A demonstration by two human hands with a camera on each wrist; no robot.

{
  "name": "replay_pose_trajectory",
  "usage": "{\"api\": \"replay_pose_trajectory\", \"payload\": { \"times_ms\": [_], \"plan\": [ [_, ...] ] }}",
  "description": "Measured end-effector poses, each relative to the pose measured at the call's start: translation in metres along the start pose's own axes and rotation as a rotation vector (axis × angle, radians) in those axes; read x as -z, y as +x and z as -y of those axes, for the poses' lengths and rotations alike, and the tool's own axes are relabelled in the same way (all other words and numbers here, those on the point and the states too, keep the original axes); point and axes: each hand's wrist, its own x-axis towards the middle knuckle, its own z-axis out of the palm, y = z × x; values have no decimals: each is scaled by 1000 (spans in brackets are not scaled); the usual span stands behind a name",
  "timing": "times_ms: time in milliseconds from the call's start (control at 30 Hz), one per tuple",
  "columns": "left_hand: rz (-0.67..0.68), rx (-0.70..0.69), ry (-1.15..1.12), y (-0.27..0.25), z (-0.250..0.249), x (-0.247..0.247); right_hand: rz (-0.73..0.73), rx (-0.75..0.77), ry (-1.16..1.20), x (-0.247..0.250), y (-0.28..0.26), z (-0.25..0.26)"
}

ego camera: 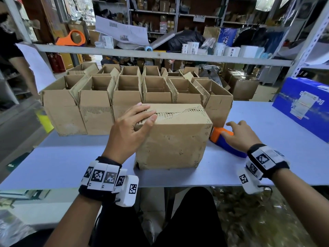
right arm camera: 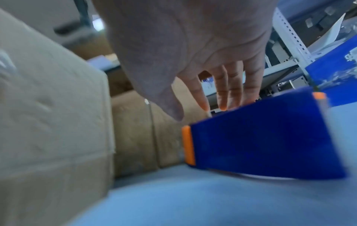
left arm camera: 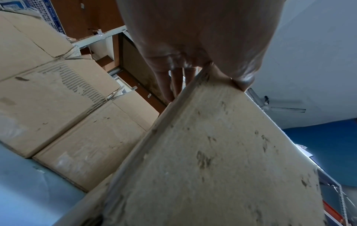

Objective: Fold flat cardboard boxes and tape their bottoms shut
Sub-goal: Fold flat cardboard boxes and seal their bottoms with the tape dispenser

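Note:
A folded cardboard box (ego camera: 174, 139) (left arm camera: 222, 152) (right arm camera: 48, 107) stands on the pale table (ego camera: 71, 163) with its closed flaps on top; a ragged seam runs along the middle. My left hand (ego camera: 131, 125) (left arm camera: 193, 53) rests over its top left corner, fingers straight across the flaps and thumb near the seam. To the right of the box lies a blue and orange tape dispenser (ego camera: 229, 148) (right arm camera: 260, 142). My right hand (ego camera: 242, 134) (right arm camera: 199, 97) reaches over it with fingers spread, thumb touching its orange end, not closed round it.
Two rows of open-topped folded boxes (ego camera: 96, 113) fill the table behind the one I hold. A large blue carton (ego camera: 302, 107) sits at the right. A shelf rail (ego camera: 160, 55) crosses above, with another orange dispenser (ego camera: 74, 38) on it. A person's arm (ego camera: 23, 72) shows at the far left.

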Motion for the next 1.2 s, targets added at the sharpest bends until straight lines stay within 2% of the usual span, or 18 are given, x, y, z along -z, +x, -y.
{"api": "replay_pose_trajectory", "payload": {
  "times_ms": [67, 167, 400, 500, 567, 633, 700, 733, 800, 867, 933, 1000, 1067, 1133, 1200],
  "plan": [
    [-9, -3, -6, 0, 0, -2, 93, -36, -140, -9, 9, -12],
    [-16, 4, -31, 0, 1, -3, 117, 6, -219, -16, 19, -20],
    [-13, -4, -36, -1, -2, -2, 100, 59, -162, -2, 14, -25],
    [9, 9, -41, -1, -5, 1, -37, 73, -41, 32, -11, -27],
    [45, 42, -57, 0, -8, 4, -214, 117, 42, 62, -34, -24],
    [83, 69, -67, 4, -10, 9, -399, 239, 166, 96, -56, -10],
    [132, 95, -68, 10, -13, 14, -452, 414, 362, 125, -67, 20],
    [162, 114, -60, 14, -14, 18, -390, 502, 491, 135, -67, 40],
    [234, 150, -34, 22, -16, 26, -142, 625, 738, 144, -59, 85],
    [303, 171, -13, 32, -17, 33, 94, 653, 860, 144, -48, 127],
    [298, 195, -84, 41, -19, 39, 221, 632, 862, 139, -39, 160],
    [208, 291, -360, 50, -24, 44, 260, 625, 828, 133, -34, 181],
    [136, 444, -680, 58, -28, 49, 269, 619, 839, 130, -32, 190],
    [130, 509, -735, 65, -31, 52, 245, 634, 822, 130, -30, 194],
    [116, 506, -691, 70, -34, 50, 231, 651, 797, 131, -31, 195]
  ]
}}
